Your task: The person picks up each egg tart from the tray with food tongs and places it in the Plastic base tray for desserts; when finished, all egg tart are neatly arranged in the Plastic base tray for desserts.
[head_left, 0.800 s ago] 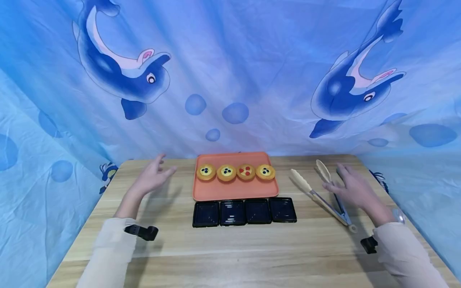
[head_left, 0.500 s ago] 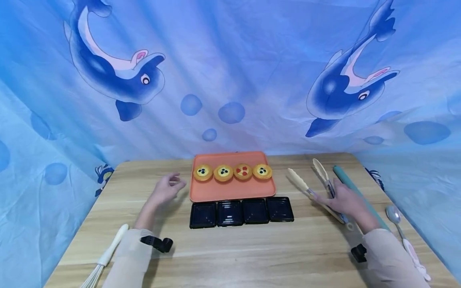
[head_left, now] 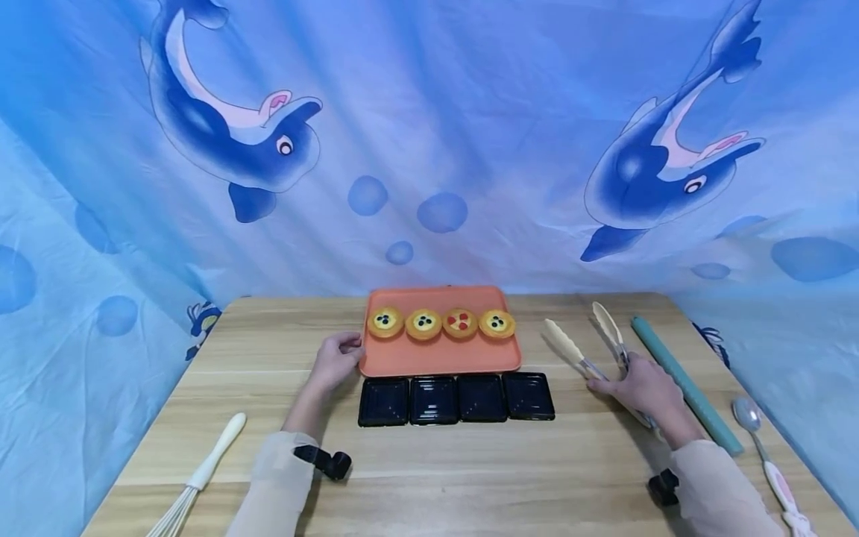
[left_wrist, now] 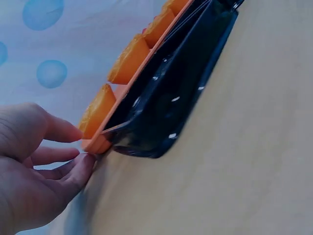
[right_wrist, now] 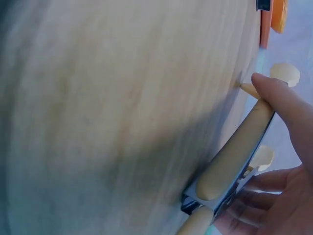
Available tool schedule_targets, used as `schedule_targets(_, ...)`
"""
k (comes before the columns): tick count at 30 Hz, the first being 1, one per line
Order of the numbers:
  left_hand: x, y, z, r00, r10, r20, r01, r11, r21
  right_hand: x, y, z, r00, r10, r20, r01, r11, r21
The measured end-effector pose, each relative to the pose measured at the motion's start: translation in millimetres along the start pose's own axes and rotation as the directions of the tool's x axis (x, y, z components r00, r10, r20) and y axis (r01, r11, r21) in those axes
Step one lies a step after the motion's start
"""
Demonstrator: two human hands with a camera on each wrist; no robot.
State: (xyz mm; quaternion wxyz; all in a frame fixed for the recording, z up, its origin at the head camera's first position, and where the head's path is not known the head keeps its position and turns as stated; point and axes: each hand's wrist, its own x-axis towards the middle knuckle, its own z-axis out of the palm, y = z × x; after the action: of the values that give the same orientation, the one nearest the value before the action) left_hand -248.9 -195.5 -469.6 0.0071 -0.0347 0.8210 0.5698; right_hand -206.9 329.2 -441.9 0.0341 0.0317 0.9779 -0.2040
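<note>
tray (head_left: 439, 363): matt plastic | black dishes (head_left: 432, 400): glossy plastic | tongs (head_left: 567, 344): metal, cream plastic | tabletop (head_left: 443, 481): wood-grained | backdrop (head_left: 429, 112): creased cloth

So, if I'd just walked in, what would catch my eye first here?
Probably the two blue dolphins on the backdrop, one upper left, one upper right. Next, the orange tray with four tarts in a row, at the far side of the wooden table. Then the left hand at the tray's left edge and the right hand on the tongs.
</note>
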Motion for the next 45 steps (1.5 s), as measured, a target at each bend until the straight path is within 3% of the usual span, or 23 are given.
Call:
schedule_targets(3, -3.0, -0.7, 1.2, 0.999, -0.001, -0.042, 0.000, 1.000, -0.009, 2.9, -2.4, -1.2, 0.999, -0.031, -0.023, 0.032, 0.999, 0.018)
schedule_targets(11, -5.7, 0.9, 1.5, 1.000, 0.017, -0.020, -0.017, 1.000, 0.009, 8.6, -6.0, -14.1, 0.995, -0.080, -0.065, 0.086, 0.992, 0.090)
schedule_targets(18, -5.1, -1.9, -0.9, 1.000, 0.021, -0.021, -0.021, 1.000, 0.006, 10.9, -23.2, -37.5, 0.981, -0.146, -0.126, 0.156, 0.985, 0.072)
schedule_targets(23, -4.6, -1.2, -1.4, 1.000, 0.011, -0.018, -0.011, 1.000, -0.011, 11.5, -37.3, -49.2, 0.970, -0.217, -0.107, 0.223, 0.974, 0.043)
schedule_targets(29, -6.6, -2.8, -0.4, 1.000, 0.010, -0.023, -0.011, 0.999, -0.038, 21.4, -51.9, -49.2, 0.954, -0.298, -0.035, 0.298, 0.954, -0.005)
schedule_targets(34, -6.6, -7.8, 0.7, 0.999, 0.017, -0.043, -0.021, 0.997, -0.078, 35.4, -58.2, -41.5, 0.929, -0.369, 0.029, 0.366, 0.928, 0.063)
schedule_targets(38, -5.2, -10.9, 2.7, 0.998, 0.038, -0.052, -0.043, 0.994, -0.100, 44.6, -62.1, -33.6, 0.927, -0.370, 0.056, 0.364, 0.926, 0.095)
schedule_targets(42, -4.4, -12.0, 5.1, 0.997, 0.050, -0.060, -0.056, 0.993, -0.101, 51.3, -66.4, -26.2, 0.936, -0.346, 0.070, 0.343, 0.938, 0.057)
schedule_targets(45, -3.9, -12.7, 6.6, 0.997, 0.045, -0.062, -0.052, 0.992, -0.112, 54.7, -68.5, -21.6, 0.930, -0.360, 0.078, 0.358, 0.933, 0.044)
